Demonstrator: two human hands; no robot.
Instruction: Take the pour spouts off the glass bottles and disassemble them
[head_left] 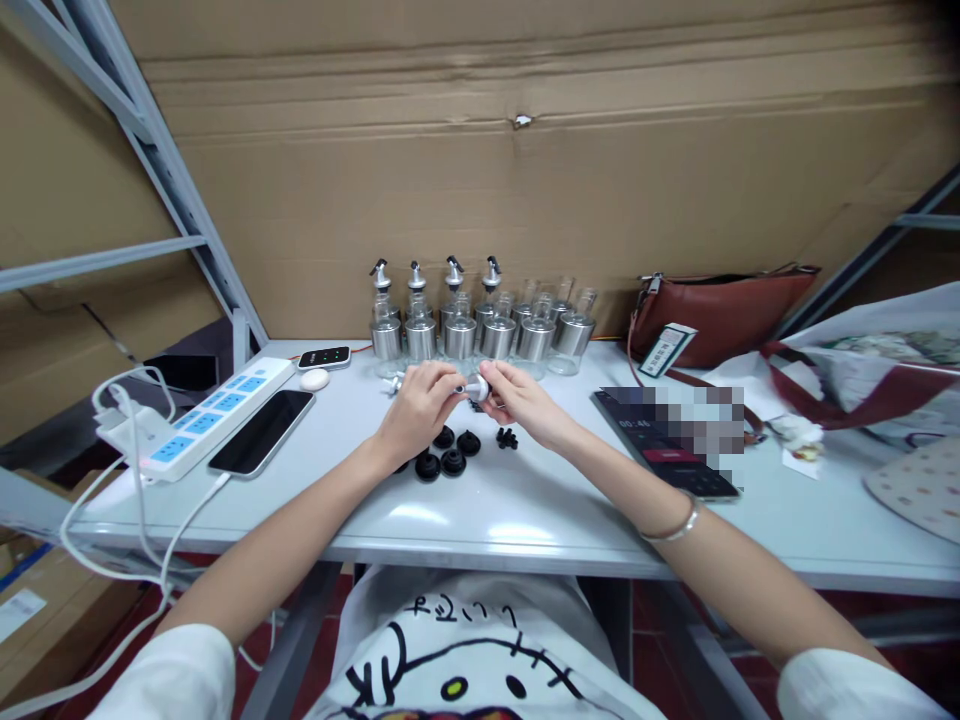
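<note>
A silver pourer spout (475, 388) is held between my two hands above the table. My right hand (517, 398) grips its wide end, and my left hand (421, 408) pinches at its narrow tip, where the fingers hide part of it. Another silver spout (391, 384) lies just left of my left hand. Several black round stoppers (453, 461) sit on the table below my hands. Small black pieces (507, 438) are heaped below my right hand. Behind stand several glass bottles with metal sleeves (459, 338); some at the back carry spouts with black flip caps (454, 268).
On the left are a power strip (202, 425) with white cables, a phone (262, 432), a white round case (314, 380) and a small device (324, 357). To the right lie a large phone (660, 440), a brown bag (720, 315) and a plastic bag (892, 350). Cardboard (450, 180) stands behind.
</note>
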